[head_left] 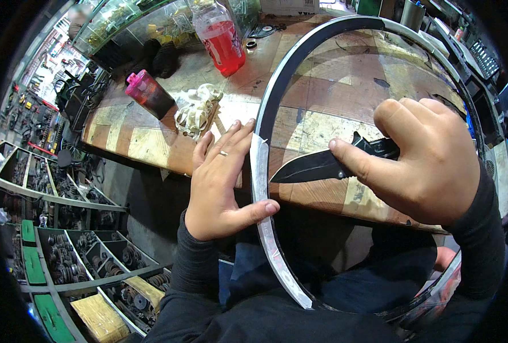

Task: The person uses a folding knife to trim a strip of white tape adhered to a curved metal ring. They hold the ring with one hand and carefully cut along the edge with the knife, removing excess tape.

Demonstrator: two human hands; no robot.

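A large thin hoop (273,111), black inside and pale outside, like a wheel rim, stands tilted between my arms and over the table edge. A whitish strip (263,226) runs along its near left side, with a raised end at the top. My left hand (222,177) lies against that side, fingers stretched out and thumb across the strip. My right hand (428,163) is closed around the handle of a black knife (308,167), thumb along the blade's back. The blade points left, its tip close to the hoop's inner edge; whether it touches I cannot tell.
On the wooden table (317,126) stand a bottle of red liquid (222,48), a pink-capped dark bottle (151,94) and a bundle of cream strips (196,111). Divided parts bins (88,251) fill the lower left. Clear plastic drawers (134,31) stand behind the table.
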